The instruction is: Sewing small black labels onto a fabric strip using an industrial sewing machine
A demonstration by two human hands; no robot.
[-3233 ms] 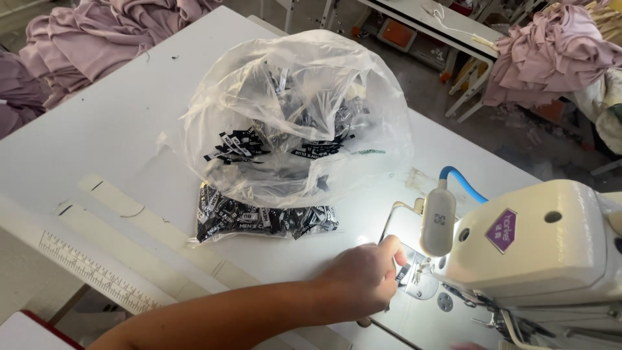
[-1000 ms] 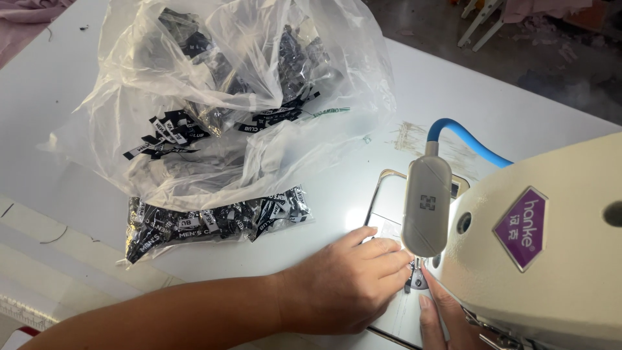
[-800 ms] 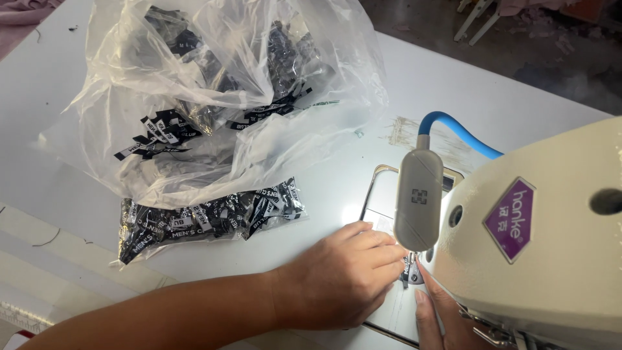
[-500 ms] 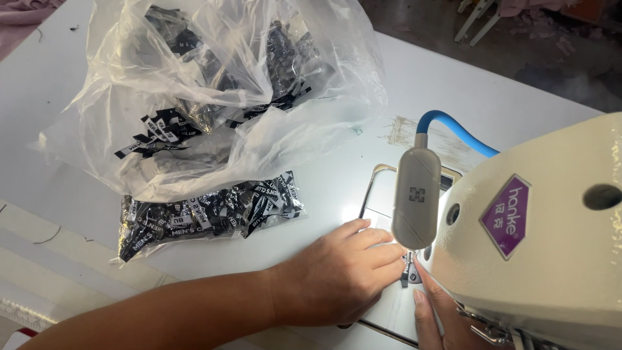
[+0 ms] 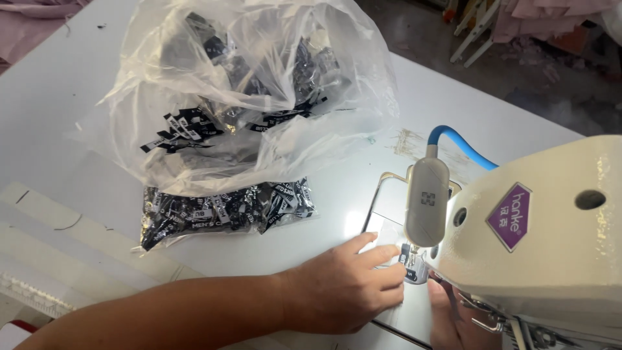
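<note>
Head view: my left hand (image 5: 346, 291) lies flat, fingers open, pressing the sewing machine (image 5: 538, 240) plate by the needle, barely shifted; my right hand (image 5: 453, 321) beneath, grip unclear; label bags (image 5: 227, 210) on white worktop (image 5: 65, 97)

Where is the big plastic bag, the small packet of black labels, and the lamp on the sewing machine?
big plastic bag (image 5: 259, 97), head view, on its crinkled clear front.
small packet of black labels (image 5: 227, 210), head view, on its middle.
lamp (image 5: 427, 204), head view, on its grey housing.
</note>
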